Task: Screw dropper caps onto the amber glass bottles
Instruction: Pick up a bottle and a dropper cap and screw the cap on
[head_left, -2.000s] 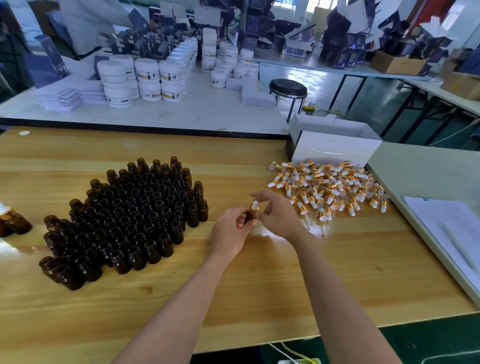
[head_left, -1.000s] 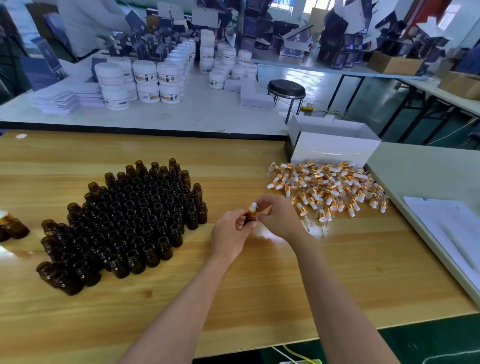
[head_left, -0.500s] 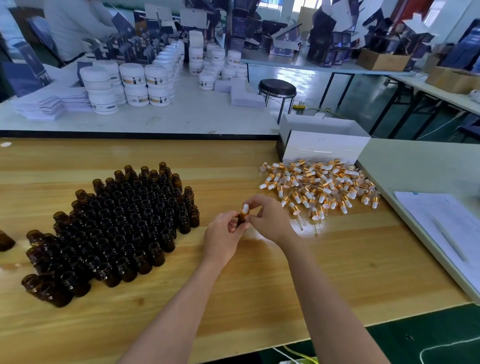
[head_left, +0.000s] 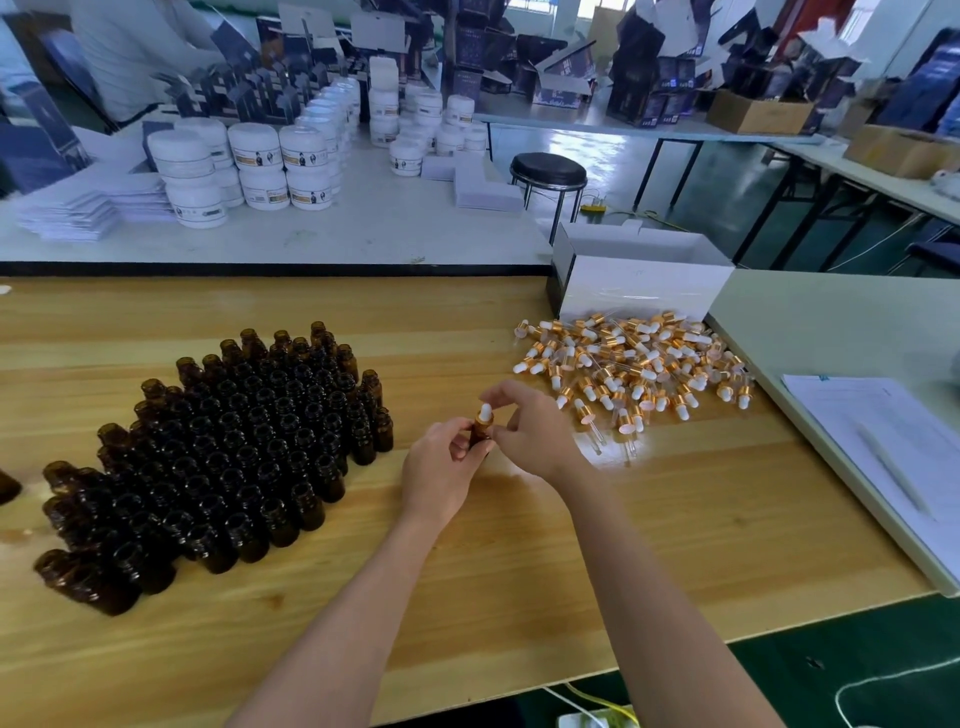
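Currently left hand (head_left: 441, 470) grips amber bottle (head_left: 479, 435) above bench (head_left: 519, 597); right hand (head_left: 532, 434) pinches dropper cap (head_left: 484, 414) seated on neck. Risk: cap cross-threads if tilted, or bottle slips and topples nearby open bottles (head_left: 234, 441).

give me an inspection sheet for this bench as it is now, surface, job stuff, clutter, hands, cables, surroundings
surface: wooden table, glossy
job's things: open amber bottles packed at left; dropper caps heaped at right; held bottle carries held cap
clutter: white box behind the caps; papers on the grey side table
grippers: left hand grips the held bottle; right hand pinches the held cap
cables: yellow cable below the near edge; white cable on the floor
surroundings: white jars, black stool
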